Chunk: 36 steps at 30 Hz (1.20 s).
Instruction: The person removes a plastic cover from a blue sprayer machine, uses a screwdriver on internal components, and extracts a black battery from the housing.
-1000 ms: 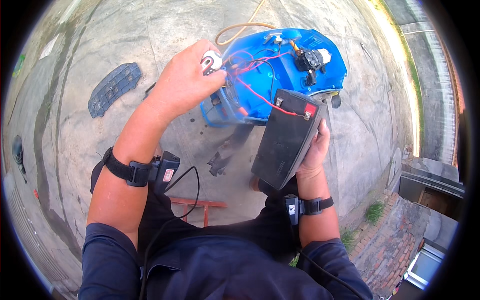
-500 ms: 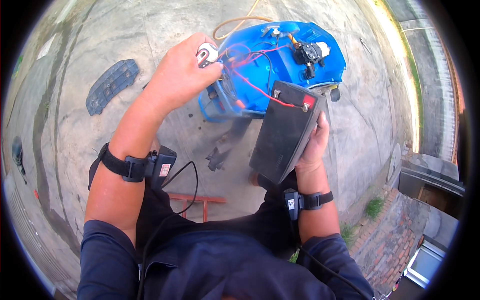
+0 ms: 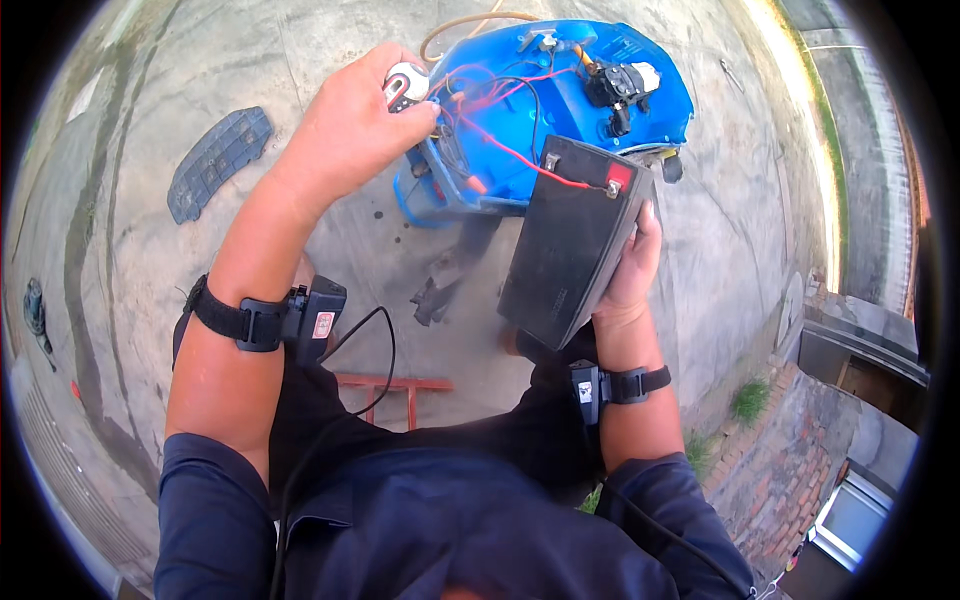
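My right hand (image 3: 634, 265) is wrapped round the right side of a black box-shaped battery (image 3: 572, 240), held tilted above the ground. A red wire (image 3: 510, 150) runs to its terminal on the red-marked corner; the other terminal shows no wire. My left hand (image 3: 365, 115) is closed on a round silver-white object (image 3: 406, 84) with a dark curved slot; its exact kind is unclear. That hand is at the left edge of a blue plastic housing (image 3: 470, 205), beside loose red and dark wires. A black pump (image 3: 620, 90) sits inside the housing.
A dark curved ribbed panel (image 3: 220, 163) lies on the concrete to the left. Near my legs is a red metal frame (image 3: 410, 385). A yellowish hose (image 3: 450, 32) loops behind the housing, and a small metal tool (image 3: 732, 75) lies far right. Brickwork (image 3: 780, 470) stands at lower right.
The housing, the battery and both hands all sit slightly higher in the view. Both hands keep their holds, and the red wire remains on the battery.
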### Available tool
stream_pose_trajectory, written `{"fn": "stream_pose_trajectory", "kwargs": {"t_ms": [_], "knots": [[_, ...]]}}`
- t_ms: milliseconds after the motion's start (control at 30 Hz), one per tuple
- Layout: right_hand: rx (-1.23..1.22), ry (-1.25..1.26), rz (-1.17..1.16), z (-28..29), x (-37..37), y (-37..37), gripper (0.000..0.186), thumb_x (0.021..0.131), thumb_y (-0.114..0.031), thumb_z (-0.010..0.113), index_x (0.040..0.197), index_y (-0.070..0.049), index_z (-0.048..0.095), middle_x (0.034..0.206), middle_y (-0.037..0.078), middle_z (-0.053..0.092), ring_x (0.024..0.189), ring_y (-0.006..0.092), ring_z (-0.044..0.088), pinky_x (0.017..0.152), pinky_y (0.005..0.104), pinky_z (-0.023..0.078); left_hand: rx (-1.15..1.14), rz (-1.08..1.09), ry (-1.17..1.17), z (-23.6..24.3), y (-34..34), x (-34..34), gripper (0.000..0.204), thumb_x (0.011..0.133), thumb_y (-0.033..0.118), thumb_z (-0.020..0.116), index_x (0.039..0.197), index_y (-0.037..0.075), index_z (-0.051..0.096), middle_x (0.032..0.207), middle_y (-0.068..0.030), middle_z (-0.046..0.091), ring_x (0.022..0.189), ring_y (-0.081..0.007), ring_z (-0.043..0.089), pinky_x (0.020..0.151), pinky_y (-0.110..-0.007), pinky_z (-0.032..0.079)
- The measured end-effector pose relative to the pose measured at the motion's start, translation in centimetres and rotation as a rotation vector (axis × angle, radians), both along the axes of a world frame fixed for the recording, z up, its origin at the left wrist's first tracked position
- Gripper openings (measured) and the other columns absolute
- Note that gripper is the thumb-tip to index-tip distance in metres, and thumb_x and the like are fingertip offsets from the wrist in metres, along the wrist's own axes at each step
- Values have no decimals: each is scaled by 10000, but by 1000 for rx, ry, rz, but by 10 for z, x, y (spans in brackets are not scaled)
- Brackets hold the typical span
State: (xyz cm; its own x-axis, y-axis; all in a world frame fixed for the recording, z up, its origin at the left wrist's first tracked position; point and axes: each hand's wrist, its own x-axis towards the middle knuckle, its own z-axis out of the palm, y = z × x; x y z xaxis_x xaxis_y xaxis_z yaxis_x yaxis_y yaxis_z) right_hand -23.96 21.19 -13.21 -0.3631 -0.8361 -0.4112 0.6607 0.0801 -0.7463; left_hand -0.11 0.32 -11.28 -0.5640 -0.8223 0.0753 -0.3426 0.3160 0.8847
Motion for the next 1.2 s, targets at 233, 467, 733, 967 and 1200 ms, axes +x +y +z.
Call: {"fn": "stream_pose_trajectory", "kwargs": {"t_ms": [233, 467, 733, 967, 1200], "knots": [[-32, -41, 11, 1, -1, 1, 695, 1016, -556, 453, 1444, -15, 538, 1367, 203, 638, 1208, 346, 656, 1012, 471, 553, 1, -3, -4, 2, 1, -1, 268, 889, 199, 740, 1101, 70, 639, 829, -25, 645, 767, -118, 593, 693, -290, 489], [-30, -59, 14, 3, 1, 0, 704, 1022, -565, 432, 1442, -11, 542, 1361, 207, 641, 1202, 349, 658, 1020, 465, 547, -14, -1, -20, 1, 1, 0, 279, 890, 200, 741, 1114, 69, 641, 839, -34, 664, 772, -123, 607, 695, -291, 496], [-23, -57, 19, 1, 0, 1, 706, 1024, -566, 424, 1439, -8, 544, 1356, 210, 643, 1209, 349, 653, 1023, 464, 545, -28, 3, -29, 0, 0, 0, 284, 891, 207, 741, 1119, 70, 642, 840, -39, 673, 769, -127, 618, 692, -292, 500], [-25, -64, -1, 1, -1, 2, 702, 1019, -561, 437, 1436, -7, 546, 1360, 211, 642, 1214, 351, 651, 1035, 473, 537, -36, 3, -19, 1, 1, -1, 290, 891, 216, 743, 1119, 71, 639, 846, -37, 668, 770, -125, 607, 691, -293, 495], [-38, -69, 10, 0, -2, 1, 716, 1012, -571, 446, 1446, -9, 537, 1376, 212, 634, 1230, 356, 644, 1049, 476, 529, -41, 6, -32, 1, 0, -1, 283, 890, 213, 746, 1111, 73, 638, 843, -34, 660, 770, -122, 601, 690, -293, 495]]}}
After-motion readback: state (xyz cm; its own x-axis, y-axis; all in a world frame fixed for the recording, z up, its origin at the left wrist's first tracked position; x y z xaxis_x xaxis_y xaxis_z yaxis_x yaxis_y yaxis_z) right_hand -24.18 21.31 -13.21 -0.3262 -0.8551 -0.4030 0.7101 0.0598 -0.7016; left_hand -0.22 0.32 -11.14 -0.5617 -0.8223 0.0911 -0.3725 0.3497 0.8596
